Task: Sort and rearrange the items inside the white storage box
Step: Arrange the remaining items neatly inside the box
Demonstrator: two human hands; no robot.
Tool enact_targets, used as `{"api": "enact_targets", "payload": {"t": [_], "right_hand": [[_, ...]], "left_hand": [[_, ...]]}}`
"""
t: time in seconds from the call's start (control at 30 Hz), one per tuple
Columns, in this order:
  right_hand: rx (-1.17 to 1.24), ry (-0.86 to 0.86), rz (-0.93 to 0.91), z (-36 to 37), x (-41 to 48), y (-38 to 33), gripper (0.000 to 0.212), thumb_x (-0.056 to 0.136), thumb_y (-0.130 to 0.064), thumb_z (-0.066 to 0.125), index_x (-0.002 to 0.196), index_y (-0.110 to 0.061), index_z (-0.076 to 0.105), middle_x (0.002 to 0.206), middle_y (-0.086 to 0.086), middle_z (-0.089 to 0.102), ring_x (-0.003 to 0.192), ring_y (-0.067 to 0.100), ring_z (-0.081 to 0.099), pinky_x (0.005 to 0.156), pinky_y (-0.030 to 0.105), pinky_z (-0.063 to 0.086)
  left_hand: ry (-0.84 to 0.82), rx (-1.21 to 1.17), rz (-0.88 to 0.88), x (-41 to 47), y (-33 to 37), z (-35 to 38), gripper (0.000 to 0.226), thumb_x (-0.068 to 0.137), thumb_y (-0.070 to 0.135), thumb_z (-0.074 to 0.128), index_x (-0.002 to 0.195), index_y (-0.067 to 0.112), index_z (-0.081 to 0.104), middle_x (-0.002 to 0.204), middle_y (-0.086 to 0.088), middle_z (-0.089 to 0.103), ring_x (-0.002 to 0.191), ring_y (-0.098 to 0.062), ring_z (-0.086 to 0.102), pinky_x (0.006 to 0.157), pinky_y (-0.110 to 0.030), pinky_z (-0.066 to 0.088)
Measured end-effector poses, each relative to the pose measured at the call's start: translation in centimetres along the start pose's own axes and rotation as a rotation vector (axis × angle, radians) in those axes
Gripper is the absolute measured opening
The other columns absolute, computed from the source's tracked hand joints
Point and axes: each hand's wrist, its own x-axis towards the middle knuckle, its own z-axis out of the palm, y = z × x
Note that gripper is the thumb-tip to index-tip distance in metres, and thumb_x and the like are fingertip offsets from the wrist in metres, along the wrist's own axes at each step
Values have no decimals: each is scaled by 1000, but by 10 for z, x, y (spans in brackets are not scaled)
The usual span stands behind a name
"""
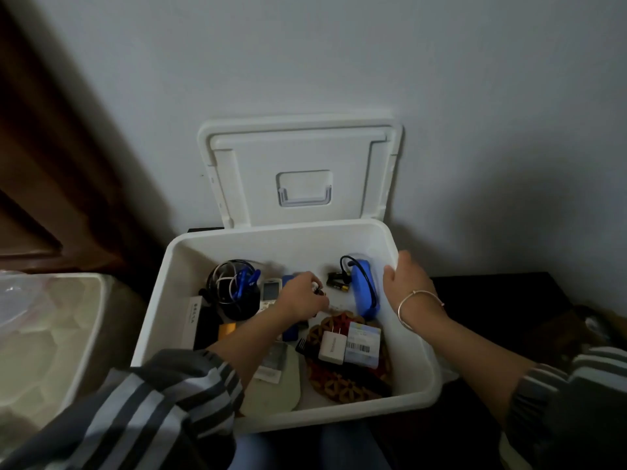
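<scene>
Within box [185, 266], left grip [302, 298] pinches small item [317, 290].

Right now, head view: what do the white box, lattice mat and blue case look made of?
White box: moulded plastic, smooth semi-matte white; rounded corners, rolled rim.
Lattice mat: probably cut wood or bamboo, brown over red; matte openwork, too dim to be sure.
Blue case: likely silicone or soft plastic; even satin blue, rounded edges.
</scene>
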Motion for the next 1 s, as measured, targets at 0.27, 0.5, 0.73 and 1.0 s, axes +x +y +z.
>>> {"api": "enact_targets", "payload": {"t": [0.27, 0.5, 0.73, 1.0], "right_hand": [[-74, 16, -19, 2, 5, -4, 26, 99, -26, 37, 113, -5, 42, 109, 15, 57, 92, 31, 58, 68, 33, 42], [-75, 19, -30, 7, 10, -6, 24, 99, -29, 37, 112, -9, 41, 104, 10, 56, 81, 22, 55, 64, 30, 42], [-82, 25, -30, 9, 12, -4, 23, 98, -29, 37, 111, -10, 41, 102, 8, 55, 76, 17, 50, 62, 29, 43], [-81, 18, -31, 9, 12, -5, 23, 99, -29, 38, 111, -10, 41, 101, 8, 56, 76, 17, 49, 62, 28, 43]], "left_hand": [[-32, 569, 243, 47, 2, 20, 36, 84, 23, 65, 119, 18, 58, 116, -7, 64, 104, -25, 61, 80, -34, 50], [50, 678, 343, 67, -4, 36, 37, 87, 18, 59, 123, 16, 55, 117, -9, 63, 104, -29, 61, 81, -39, 50], [98, 744, 466, 73, -19, 43, 37, 92, 20, 52, 129, 16, 52, 124, -6, 61, 109, -24, 59, 85, -33, 47], [133, 528, 401, 70, -22, 44, 41, 91, 19, 57, 131, 13, 49, 122, -9, 62, 107, -27, 60, 84, -34, 46]]}}
